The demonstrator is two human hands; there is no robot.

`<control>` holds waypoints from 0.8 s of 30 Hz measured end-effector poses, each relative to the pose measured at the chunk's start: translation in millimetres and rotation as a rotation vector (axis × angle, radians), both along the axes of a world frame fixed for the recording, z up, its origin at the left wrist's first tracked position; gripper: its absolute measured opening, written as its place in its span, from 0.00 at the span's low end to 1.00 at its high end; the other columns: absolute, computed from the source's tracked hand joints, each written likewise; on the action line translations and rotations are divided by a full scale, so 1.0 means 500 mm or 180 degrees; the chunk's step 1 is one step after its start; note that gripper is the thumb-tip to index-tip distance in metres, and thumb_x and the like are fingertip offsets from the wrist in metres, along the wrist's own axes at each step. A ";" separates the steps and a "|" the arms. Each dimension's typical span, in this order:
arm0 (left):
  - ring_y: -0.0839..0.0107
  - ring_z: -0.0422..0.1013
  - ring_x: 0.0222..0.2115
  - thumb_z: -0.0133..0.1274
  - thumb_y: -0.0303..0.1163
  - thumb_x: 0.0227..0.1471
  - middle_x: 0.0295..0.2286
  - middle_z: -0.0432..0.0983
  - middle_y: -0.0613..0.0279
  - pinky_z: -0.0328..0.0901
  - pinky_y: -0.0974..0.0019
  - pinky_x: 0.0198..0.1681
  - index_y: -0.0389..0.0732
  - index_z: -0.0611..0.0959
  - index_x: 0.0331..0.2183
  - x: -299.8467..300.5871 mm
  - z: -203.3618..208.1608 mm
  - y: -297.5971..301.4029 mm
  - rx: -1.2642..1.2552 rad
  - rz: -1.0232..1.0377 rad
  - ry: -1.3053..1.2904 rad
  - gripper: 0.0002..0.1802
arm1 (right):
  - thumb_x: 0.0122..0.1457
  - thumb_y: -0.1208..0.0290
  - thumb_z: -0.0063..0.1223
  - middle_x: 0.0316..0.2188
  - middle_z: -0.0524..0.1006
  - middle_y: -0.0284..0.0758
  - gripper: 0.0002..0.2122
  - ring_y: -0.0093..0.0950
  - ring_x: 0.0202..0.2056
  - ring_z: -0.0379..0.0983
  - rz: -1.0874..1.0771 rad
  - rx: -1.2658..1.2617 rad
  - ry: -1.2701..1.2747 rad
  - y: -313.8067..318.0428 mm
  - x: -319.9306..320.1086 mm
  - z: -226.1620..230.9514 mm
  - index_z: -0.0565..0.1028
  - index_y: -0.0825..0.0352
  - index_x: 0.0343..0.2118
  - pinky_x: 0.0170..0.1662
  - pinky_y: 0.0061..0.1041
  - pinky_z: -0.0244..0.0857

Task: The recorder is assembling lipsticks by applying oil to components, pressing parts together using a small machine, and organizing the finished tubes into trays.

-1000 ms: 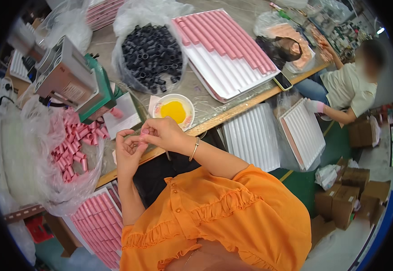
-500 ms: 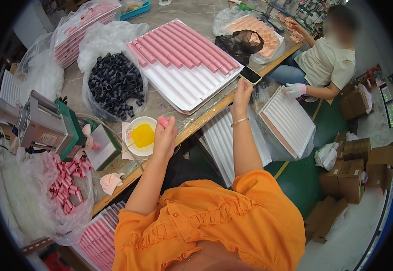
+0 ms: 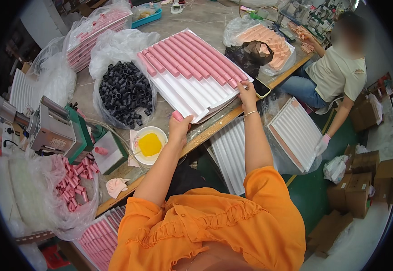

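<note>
My left hand point(image 3: 179, 130) is closed around a short pink tube point(image 3: 177, 116), close by the near left corner of a white ribbed tray point(image 3: 178, 100). At the tray's right corner my right hand point(image 3: 248, 94) has its fingers closed on a pink tube point(image 3: 243, 82), at the end of the outermost row. Rows of pink tubes point(image 3: 192, 56) fill the far grooves of the tray, while its near grooves are bare white. Left of my left hand stands a white bowl point(image 3: 138, 153) with yellow contents point(image 3: 150, 144).
A bag of black tube fittings point(image 3: 125, 92) lies left of the tray. Further left are a green-and-grey press point(image 3: 63, 133) and loose pink tubes point(image 3: 72, 183). A phone point(image 3: 262, 88) lies at the table edge point(image 3: 219, 124). A co-worker point(image 3: 336, 72) sits at the right beside another ribbed tray point(image 3: 295, 133).
My left hand has come up to the tray's near corner with its pink tube. My right hand has moved from beside the phone onto the tray's right corner. The co-worker's gloved hand has lowered.
</note>
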State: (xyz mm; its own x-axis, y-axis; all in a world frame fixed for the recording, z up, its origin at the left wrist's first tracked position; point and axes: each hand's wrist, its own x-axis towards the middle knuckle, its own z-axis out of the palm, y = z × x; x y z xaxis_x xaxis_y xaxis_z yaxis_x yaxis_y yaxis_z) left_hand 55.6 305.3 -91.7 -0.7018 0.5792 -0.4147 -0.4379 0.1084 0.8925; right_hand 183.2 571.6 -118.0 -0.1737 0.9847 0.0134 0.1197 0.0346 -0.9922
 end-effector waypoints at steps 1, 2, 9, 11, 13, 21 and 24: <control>0.82 0.67 0.23 0.60 0.28 0.47 0.28 0.74 0.72 0.63 0.78 0.26 0.45 0.76 0.37 0.003 0.006 -0.002 0.0111 0.0005 0.0023 0.14 | 0.52 0.65 0.63 0.36 0.74 0.36 0.12 0.28 0.39 0.67 -0.0018 -0.0005 0.0000 -0.002 0.006 0.004 0.75 0.67 0.34 0.45 0.25 0.62; 0.83 0.67 0.23 0.60 0.28 0.47 0.28 0.74 0.72 0.63 0.77 0.26 0.45 0.76 0.37 0.006 0.014 -0.004 0.0223 0.0007 0.0044 0.14 | 0.52 0.65 0.63 0.36 0.74 0.36 0.13 0.28 0.39 0.67 0.0033 -0.0069 0.0011 -0.005 0.016 0.009 0.74 0.66 0.35 0.45 0.25 0.62; 0.70 0.71 0.27 0.60 0.27 0.46 0.31 0.75 0.61 0.67 0.68 0.32 0.37 0.75 0.38 0.018 -0.035 -0.050 0.0396 -0.0032 -0.0028 0.16 | 0.56 0.63 0.58 0.39 0.76 0.44 0.15 0.41 0.42 0.71 -0.0060 0.1071 -0.0941 -0.087 0.048 0.060 0.73 0.68 0.40 0.48 0.32 0.62; 0.58 0.70 0.37 0.61 0.33 0.45 0.38 0.71 0.50 0.66 0.60 0.43 0.34 0.75 0.40 0.007 -0.078 -0.057 -0.0399 -0.0228 0.1624 0.20 | 0.58 0.64 0.54 0.41 0.76 0.48 0.14 0.46 0.44 0.71 -0.0185 0.1467 -0.1067 -0.102 0.043 0.068 0.74 0.70 0.40 0.49 0.35 0.62; 0.50 0.64 0.45 0.61 0.37 0.44 0.44 0.64 0.41 0.60 0.56 0.50 0.33 0.76 0.38 0.029 -0.015 -0.059 -0.0577 -0.0169 0.1978 0.22 | 0.59 0.64 0.52 0.42 0.77 0.50 0.14 0.45 0.46 0.72 -0.0198 0.1631 -0.1128 -0.078 0.056 0.054 0.77 0.71 0.40 0.51 0.35 0.62; 0.68 0.70 0.25 0.57 0.33 0.45 0.23 0.73 0.60 0.65 0.65 0.30 0.32 0.78 0.30 0.072 0.042 -0.059 0.0243 -0.0354 0.1049 0.13 | 0.61 0.73 0.49 0.48 0.75 0.48 0.17 0.33 0.50 0.73 -0.0281 0.1000 0.0006 -0.084 0.089 0.063 0.71 0.80 0.49 0.53 0.27 0.64; 0.77 0.70 0.23 0.56 0.31 0.48 0.22 0.73 0.65 0.65 0.71 0.25 0.35 0.77 0.32 0.127 0.085 -0.064 0.0687 -0.0500 0.0445 0.10 | 0.62 0.71 0.51 0.47 0.76 0.46 0.18 0.29 0.47 0.73 -0.0316 0.1020 0.0079 -0.084 0.140 0.063 0.71 0.80 0.50 0.51 0.25 0.64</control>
